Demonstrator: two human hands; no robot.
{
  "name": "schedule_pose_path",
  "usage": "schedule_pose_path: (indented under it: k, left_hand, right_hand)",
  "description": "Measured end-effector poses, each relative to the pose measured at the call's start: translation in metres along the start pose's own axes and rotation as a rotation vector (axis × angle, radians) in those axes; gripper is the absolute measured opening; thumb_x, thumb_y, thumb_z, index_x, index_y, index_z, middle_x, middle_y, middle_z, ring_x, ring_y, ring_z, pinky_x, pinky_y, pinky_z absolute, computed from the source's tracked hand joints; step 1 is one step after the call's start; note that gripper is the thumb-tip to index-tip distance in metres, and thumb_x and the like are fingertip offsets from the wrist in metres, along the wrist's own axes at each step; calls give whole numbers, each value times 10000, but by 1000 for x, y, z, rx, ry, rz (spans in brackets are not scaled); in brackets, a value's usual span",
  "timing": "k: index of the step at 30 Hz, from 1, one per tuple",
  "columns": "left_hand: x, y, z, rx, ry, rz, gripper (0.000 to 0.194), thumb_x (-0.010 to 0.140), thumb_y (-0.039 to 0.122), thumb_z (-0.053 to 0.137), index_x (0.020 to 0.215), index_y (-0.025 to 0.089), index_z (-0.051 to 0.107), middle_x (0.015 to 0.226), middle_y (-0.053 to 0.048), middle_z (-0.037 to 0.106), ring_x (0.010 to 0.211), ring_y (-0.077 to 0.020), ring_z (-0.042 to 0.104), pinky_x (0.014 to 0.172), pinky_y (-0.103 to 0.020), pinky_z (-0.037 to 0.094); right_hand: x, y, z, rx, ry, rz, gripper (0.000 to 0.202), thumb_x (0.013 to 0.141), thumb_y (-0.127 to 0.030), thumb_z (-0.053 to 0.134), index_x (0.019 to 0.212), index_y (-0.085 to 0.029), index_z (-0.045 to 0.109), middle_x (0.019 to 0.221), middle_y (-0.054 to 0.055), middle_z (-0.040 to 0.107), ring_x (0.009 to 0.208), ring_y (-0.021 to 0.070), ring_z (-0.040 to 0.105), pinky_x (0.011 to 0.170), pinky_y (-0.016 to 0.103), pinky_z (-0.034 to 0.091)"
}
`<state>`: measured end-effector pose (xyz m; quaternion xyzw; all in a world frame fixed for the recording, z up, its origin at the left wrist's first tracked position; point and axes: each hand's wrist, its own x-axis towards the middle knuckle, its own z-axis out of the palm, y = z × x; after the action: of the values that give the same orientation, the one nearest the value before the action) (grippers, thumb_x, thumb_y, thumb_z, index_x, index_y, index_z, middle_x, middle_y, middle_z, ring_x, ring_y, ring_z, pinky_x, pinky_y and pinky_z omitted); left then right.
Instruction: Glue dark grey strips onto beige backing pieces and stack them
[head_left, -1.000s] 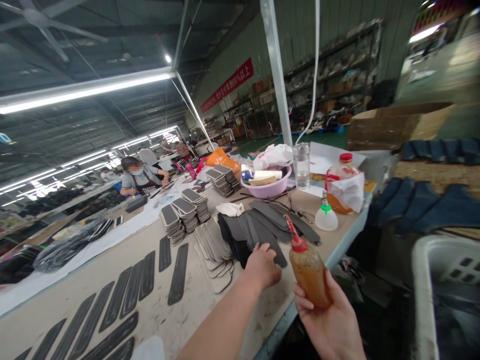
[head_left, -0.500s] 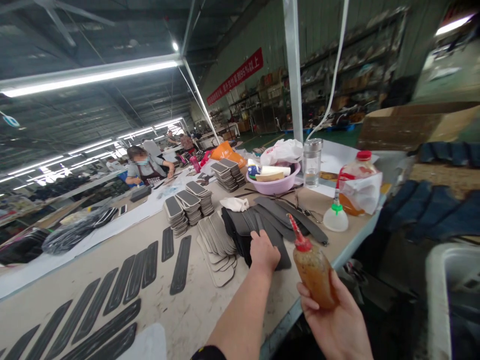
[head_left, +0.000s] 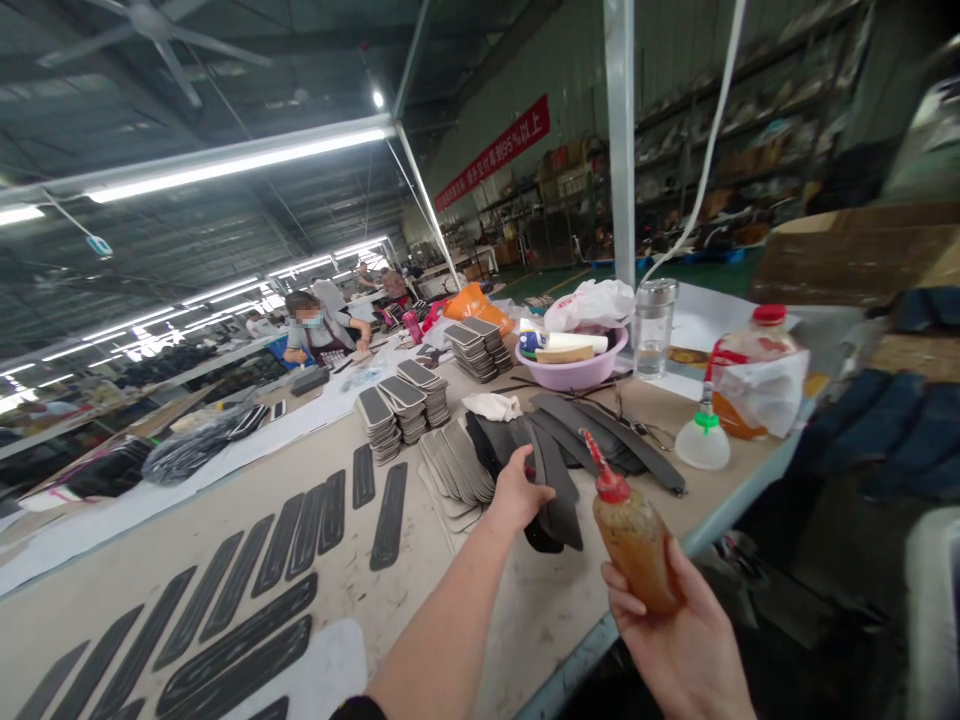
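Observation:
In my right hand [head_left: 675, 630] is a squeeze bottle [head_left: 637, 545] of amber liquid, tilted, its red nozzle pointing up and left. My left hand [head_left: 517, 492] reaches over the pile of dark grey strips [head_left: 559, 490], thumb and fingers around the edge of a strip; the far fingertips are partly hidden. A black piece [head_left: 544, 538] shows below that hand. Just left of it lies a fanned stack of light-edged grey pieces [head_left: 457, 465]. Several dark strips with a glossy coating [head_left: 274, 545] are laid out in a row across the table's left part.
Stacked grey pads [head_left: 405, 392] stand farther back. A lilac basin [head_left: 574, 372], a glass jar [head_left: 655, 335], a white bottle with a green collar [head_left: 703, 440] and a red-capped jug [head_left: 757, 375] line the right side. Across the table sits a masked co-worker [head_left: 322, 330].
The view has swung left, shifting the scene rightward. My left hand has shifted on the dark strips, its thumb now spread away, and the black piece shows beneath. The bottle stays in my right hand.

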<state>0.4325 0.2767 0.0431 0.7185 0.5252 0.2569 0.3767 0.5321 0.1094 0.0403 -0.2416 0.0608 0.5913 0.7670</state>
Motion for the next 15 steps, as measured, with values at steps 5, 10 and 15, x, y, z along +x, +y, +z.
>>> schedule_pose_path:
  k: [5, 10, 15]
  left_hand:
    - [-50, -12, -58, -192, -144, -40, 674, 648, 70, 555, 1284, 197, 371, 976, -50, 645, 816, -157, 626, 671, -248, 500]
    - [-127, -64, -139, -21, -335, -106, 608, 639, 107, 590, 1225, 236, 490, 855, -4, 665, 724, -148, 617, 619, -244, 491]
    - [-184, -113, -180, 335, -225, -177, 448, 584, 111, 650, 1018, 223, 648, 692, 32, 638, 609, -133, 588, 583, -240, 484]
  right_hand:
    - [-3, 3, 1, -58, -33, -4, 312, 697, -373, 644, 976, -242, 600, 866, 39, 600, 582, 126, 488, 360, 180, 354]
    - [-9, 8, 4, -113, -65, 9, 297, 695, -356, 642, 974, -257, 613, 909, 47, 591, 584, 121, 471, 352, 173, 350]
    - [-15, 28, 8, -266, -57, 95, 371, 671, -378, 645, 1018, -251, 614, 954, 81, 588, 607, 146, 486, 341, 193, 349]
